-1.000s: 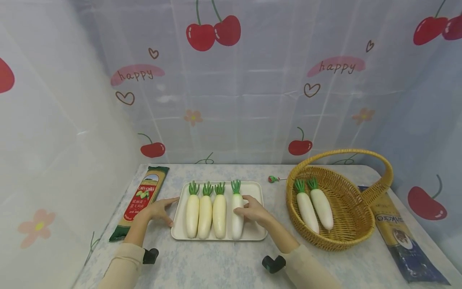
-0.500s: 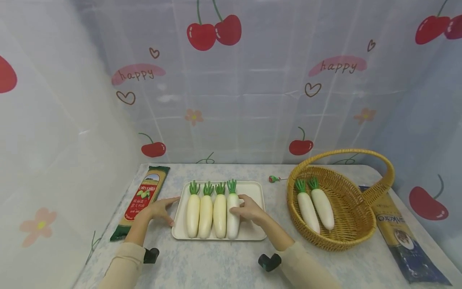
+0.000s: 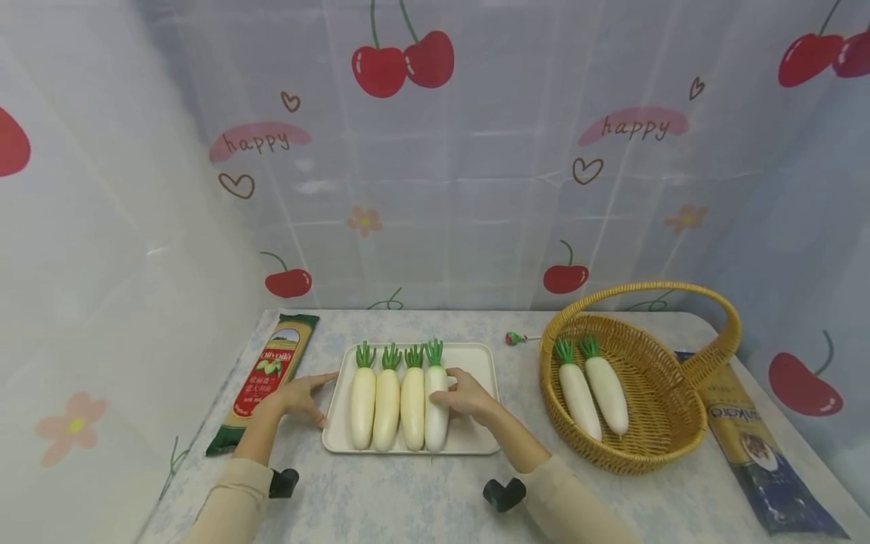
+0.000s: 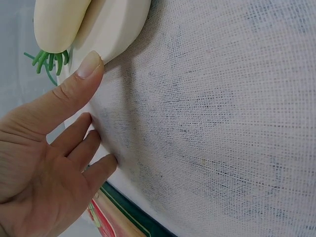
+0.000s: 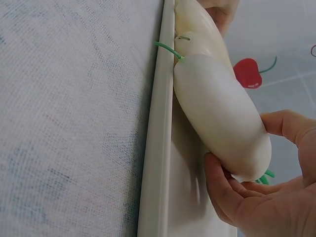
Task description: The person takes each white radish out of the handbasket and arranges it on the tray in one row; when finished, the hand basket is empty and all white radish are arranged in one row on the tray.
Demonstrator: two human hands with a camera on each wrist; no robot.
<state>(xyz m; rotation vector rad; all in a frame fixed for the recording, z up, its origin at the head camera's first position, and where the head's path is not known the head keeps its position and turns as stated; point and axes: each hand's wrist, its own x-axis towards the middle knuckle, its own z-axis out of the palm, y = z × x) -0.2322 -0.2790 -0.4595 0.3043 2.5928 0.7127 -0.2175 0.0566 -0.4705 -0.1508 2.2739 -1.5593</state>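
Note:
Three cream-coloured white radishes [image 3: 387, 408] with green tops lie side by side on a shallow white tray [image 3: 479, 442]. A whiter radish [image 3: 437, 415] lies against the right side of that row. My right hand [image 3: 469, 397] holds this whiter radish at its upper part, thumb on one side and fingertips under the other, as the right wrist view shows [image 5: 222, 118]. My left hand [image 3: 297, 397] is at the tray's left edge with loosely bent fingers and nothing in them. In the left wrist view its thumb [image 4: 81, 81] reaches the tray's rim.
A wicker basket [image 3: 652, 378] with a tall handle stands on the right, with two white radishes [image 3: 591, 393] inside. A pasta packet [image 3: 268, 378] lies left of the tray. Behind the basket's right side is a blue and gold packet [image 3: 761, 446]. A lollipop [image 3: 514, 338] lies near the basket.
My right hand has moved the whiter radish left across the tray, from a gap to right beside the other three. My left hand has stayed in place.

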